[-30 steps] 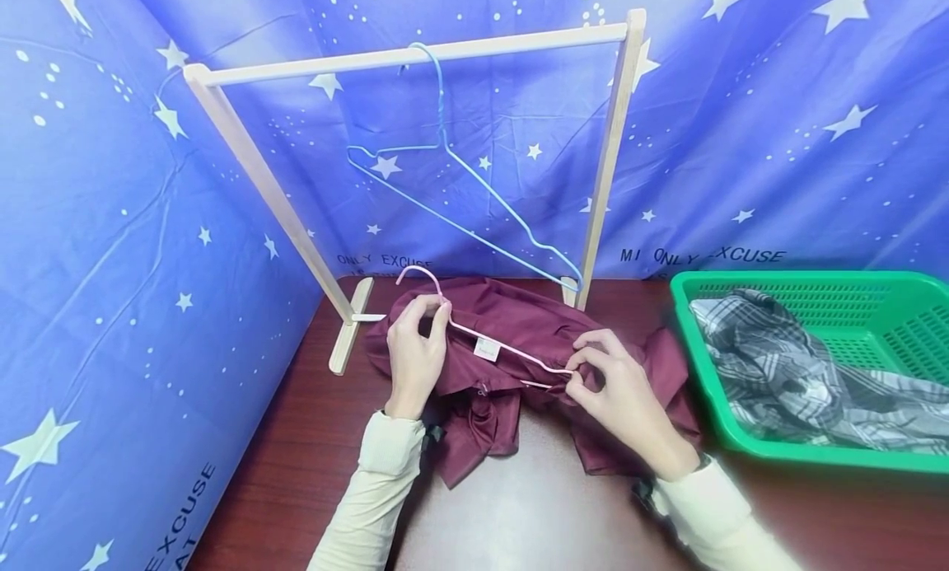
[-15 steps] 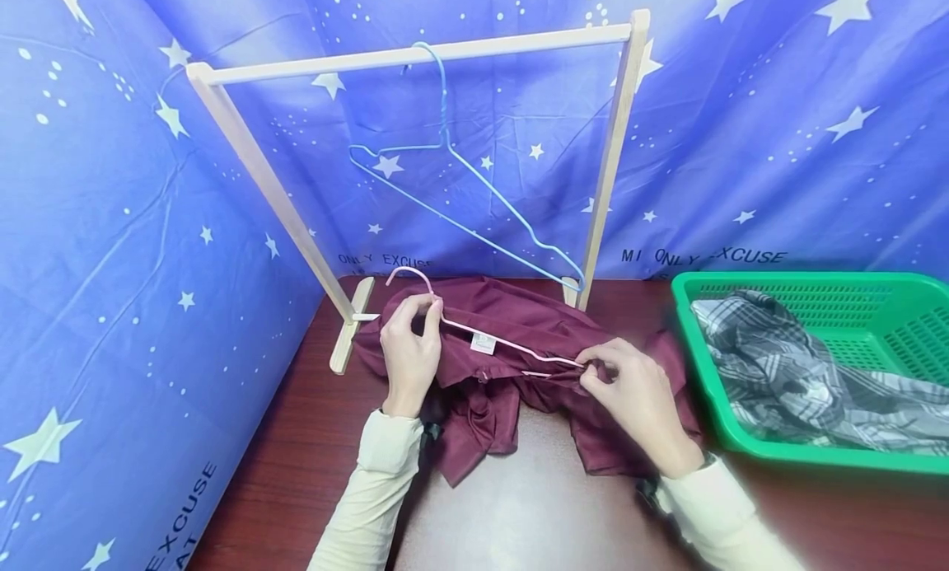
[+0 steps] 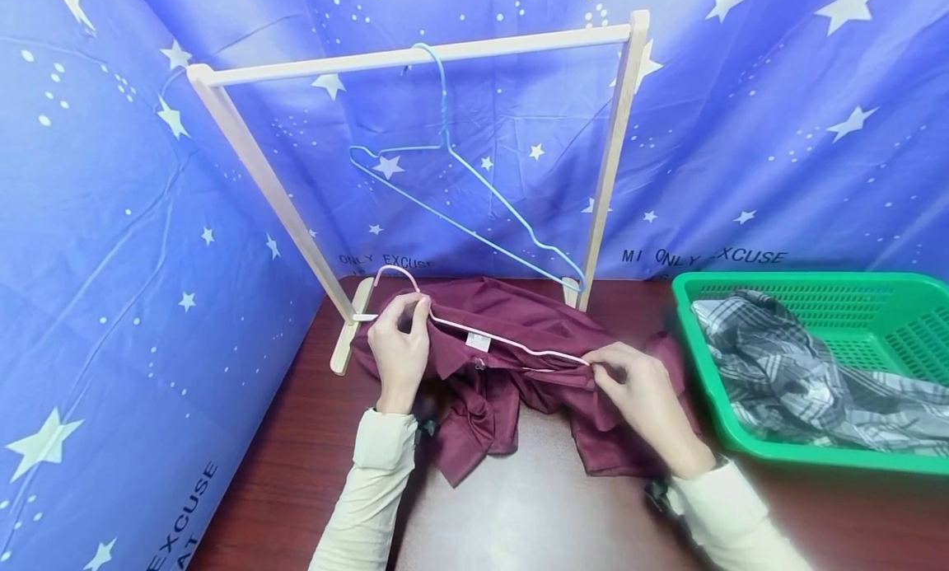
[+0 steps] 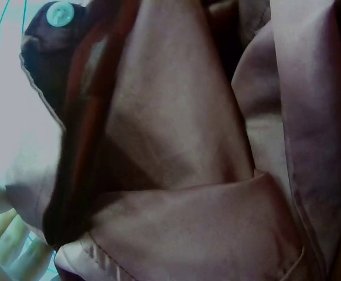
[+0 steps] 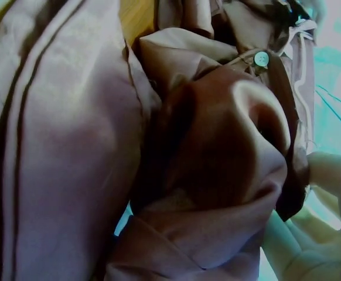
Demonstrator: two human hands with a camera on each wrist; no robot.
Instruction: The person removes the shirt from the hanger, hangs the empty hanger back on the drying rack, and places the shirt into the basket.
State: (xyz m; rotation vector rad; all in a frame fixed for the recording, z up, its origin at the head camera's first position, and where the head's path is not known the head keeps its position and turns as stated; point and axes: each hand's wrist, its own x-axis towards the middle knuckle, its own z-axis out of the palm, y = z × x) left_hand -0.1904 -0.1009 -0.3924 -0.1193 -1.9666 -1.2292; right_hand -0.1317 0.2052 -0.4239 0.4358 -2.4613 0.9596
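Observation:
A maroon collared shirt (image 3: 511,299) lies bunched on the table, its white label (image 3: 478,341) showing inside the collar. Along the neck opening runs a pink wire hanger (image 3: 504,338), hook up at the left. My left hand (image 3: 400,348) pinches it just below the hook. At its right end, my right hand (image 3: 641,390) pinches the shirt's collar edge; the fingertips meet the wire there, and its tip is hidden. In the left wrist view, shirt folds and a pale button (image 4: 60,13) fill the picture. The right wrist view has my thumb (image 5: 331,172) against the dark collar edge.
Behind the shirt stands a wooden rack (image 3: 519,42) with a blue wire hanger (image 3: 474,233) on its bar. To the right, a green basket (image 3: 815,456) holds a grey plaid cloth (image 3: 786,373). Starry blue fabric (image 3: 749,142) hangs behind and at the left.
My left hand and the hook have shifted left. My right hand has moved right, and its fingers have gone from the wire's shoulder bend to its outer end at the collar.

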